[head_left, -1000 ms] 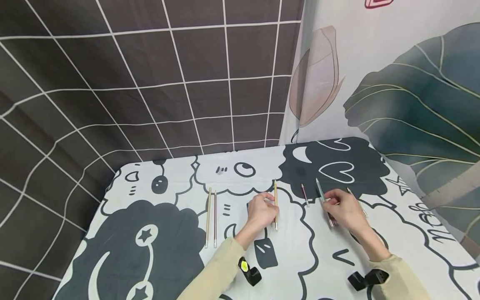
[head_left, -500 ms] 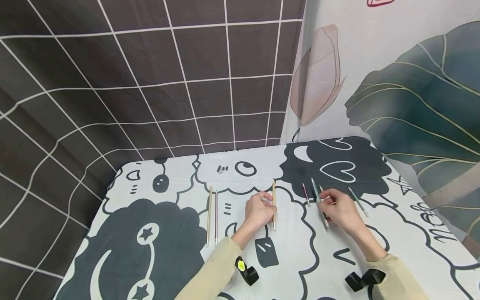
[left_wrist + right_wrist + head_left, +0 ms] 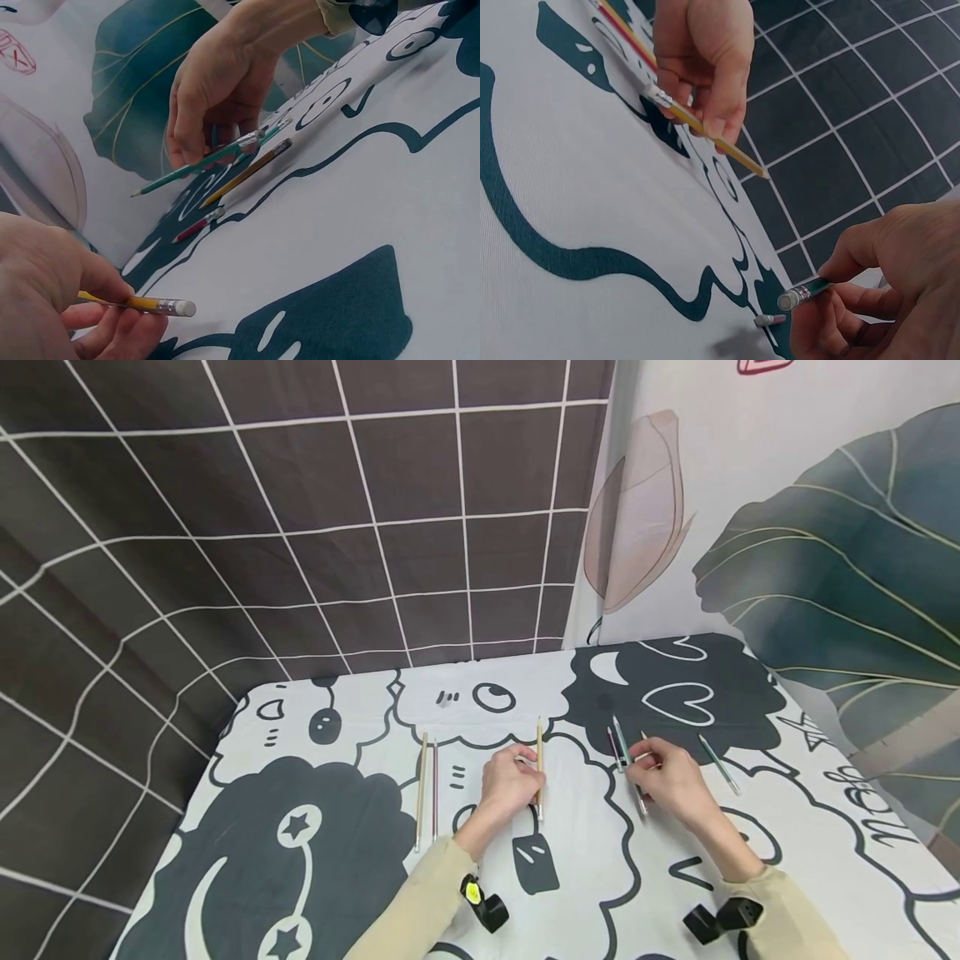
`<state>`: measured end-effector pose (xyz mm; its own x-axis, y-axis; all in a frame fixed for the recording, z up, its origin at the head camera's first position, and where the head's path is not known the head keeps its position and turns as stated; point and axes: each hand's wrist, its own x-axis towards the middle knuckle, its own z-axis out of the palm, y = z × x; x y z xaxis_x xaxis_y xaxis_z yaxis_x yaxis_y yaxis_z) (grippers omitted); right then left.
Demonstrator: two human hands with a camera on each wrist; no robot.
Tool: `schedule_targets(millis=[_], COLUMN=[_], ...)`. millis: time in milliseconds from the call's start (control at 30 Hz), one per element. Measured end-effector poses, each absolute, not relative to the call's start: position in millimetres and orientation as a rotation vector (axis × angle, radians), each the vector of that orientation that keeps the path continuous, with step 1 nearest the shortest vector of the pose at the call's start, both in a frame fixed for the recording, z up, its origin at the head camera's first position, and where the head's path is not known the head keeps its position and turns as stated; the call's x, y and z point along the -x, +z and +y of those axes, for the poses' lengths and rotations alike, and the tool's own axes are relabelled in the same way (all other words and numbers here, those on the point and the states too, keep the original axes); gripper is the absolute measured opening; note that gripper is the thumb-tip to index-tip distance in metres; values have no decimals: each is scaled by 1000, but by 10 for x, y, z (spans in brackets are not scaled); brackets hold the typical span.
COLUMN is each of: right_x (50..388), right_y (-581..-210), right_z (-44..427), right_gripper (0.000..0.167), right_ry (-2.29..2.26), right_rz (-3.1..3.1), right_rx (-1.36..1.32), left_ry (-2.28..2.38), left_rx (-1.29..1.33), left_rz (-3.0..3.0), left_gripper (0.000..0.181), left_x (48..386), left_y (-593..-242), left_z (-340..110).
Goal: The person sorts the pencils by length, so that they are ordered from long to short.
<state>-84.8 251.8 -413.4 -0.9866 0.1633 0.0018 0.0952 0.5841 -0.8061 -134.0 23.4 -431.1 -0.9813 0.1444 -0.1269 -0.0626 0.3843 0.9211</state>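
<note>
Left hand [image 3: 510, 785]: fingers pinch yellow pencil [image 3: 685, 115] | right hand [image 3: 672, 778]: fingers pinch green pencil [image 3: 199, 163], tip hidden in right-wrist view

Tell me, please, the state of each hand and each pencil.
Left hand: pinching
Held yellow pencil: in left hand, sharpened
Right hand: pinching
Held green pencil: in right hand, sharpened
Short red pencil: lying
Long red pencil: lying
Leftmost pencil: lying
Yellow pencil by right hand: lying
Rightmost pencil: lying
</note>
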Motion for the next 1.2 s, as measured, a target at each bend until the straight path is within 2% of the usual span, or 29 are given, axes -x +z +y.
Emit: schedule_targets(millis=[400,1200], right_x=[871,940], right_y=[-4132,-4176], right_z=[2381,2158], right_gripper=[26,19], right_ry=[1443,1495], right_rz=[-2723,-2694], right_rx=[233,117], left_ry=[1622,1638], left_rx=[-36,36], left_rz=[2472,2436], left_gripper=[21,24], left_x=[1338,1329], left_y=[-4297,-4271], left_z=[160,-21])
